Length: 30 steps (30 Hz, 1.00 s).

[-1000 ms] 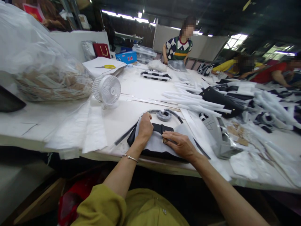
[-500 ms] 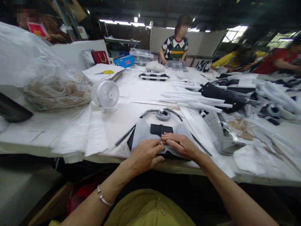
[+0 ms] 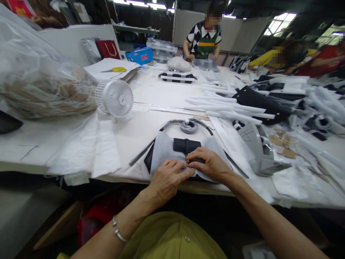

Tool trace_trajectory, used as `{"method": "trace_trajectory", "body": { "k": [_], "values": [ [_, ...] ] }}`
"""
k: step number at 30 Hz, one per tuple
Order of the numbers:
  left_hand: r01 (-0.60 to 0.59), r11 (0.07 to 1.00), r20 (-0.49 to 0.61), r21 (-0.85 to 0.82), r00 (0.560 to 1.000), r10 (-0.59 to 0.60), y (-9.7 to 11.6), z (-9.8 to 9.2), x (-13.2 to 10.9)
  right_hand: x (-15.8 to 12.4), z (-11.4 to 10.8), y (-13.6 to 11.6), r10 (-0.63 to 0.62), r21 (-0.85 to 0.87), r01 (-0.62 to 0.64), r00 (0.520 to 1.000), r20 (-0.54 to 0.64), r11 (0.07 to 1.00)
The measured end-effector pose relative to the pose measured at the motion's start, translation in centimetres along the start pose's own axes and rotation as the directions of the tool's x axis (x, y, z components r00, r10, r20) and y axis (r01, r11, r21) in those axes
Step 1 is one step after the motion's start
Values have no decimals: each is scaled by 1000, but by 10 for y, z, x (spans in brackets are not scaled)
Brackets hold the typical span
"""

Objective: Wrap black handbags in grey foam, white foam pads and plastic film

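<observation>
A black handbag (image 3: pixel 185 145) lies at the table's near edge, mostly wrapped in grey tissue paper (image 3: pixel 163 151). A small gold clasp (image 3: pixel 187 160) shows at its front flap. My left hand (image 3: pixel 167 178) rests flat on the paper at the bag's near side, fingers stretched toward the clasp. My right hand (image 3: pixel 210 163) sits on the bag's front, fingertips pinched at the clasp. The bag's strap and a coiled grey band (image 3: pixel 188 126) lie just behind it.
A white desk fan (image 3: pixel 114 99) stands to the left, beyond white paper sheets (image 3: pixel 81 151). A big plastic bag of brown card (image 3: pixel 40 82) fills the far left. White paper rolls (image 3: pixel 229 108), black bags and a grey tape dispenser (image 3: pixel 256 147) crowd the right. Other people work across the table.
My left hand left the bag's far left corner and came down to its near side beside the clasp. My right hand stayed at the clasp. The view dipped slightly.
</observation>
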<state>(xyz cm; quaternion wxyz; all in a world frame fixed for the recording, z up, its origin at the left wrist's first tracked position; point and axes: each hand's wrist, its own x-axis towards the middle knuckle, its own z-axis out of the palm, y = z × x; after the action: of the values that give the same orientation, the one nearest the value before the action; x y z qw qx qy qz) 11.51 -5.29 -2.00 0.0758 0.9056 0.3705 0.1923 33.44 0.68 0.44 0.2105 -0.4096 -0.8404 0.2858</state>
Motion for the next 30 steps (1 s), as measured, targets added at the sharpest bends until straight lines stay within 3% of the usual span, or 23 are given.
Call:
{"method": "trace_trajectory", "body": {
  "k": [4, 8, 16, 26, 30],
  "values": [
    [6, 1000, -9, -5, 1000, -6, -2, 5, -2, 9, -2, -12, 66, -149, -55, 996, 67, 987],
    [46, 995, -89, -85, 995, -54, -3, 10, -5, 16, -2, -19, 103, -303, -63, 988, 116, 951],
    [19, 1000, -106, -22, 994, -21, -2, 10, -1, 15, -11, -23, 56, -254, -13, 985, 162, 967],
    [62, 998, -16, 17, 998, -61, 5, -1, 1, -14, 23, 1, -24, -192, -5, 989, -147, 981],
    [55, 997, 15, 44, 998, -56, 8, -6, 6, -14, 23, 1, -71, -232, 42, 990, -121, 972]
  ]
}}
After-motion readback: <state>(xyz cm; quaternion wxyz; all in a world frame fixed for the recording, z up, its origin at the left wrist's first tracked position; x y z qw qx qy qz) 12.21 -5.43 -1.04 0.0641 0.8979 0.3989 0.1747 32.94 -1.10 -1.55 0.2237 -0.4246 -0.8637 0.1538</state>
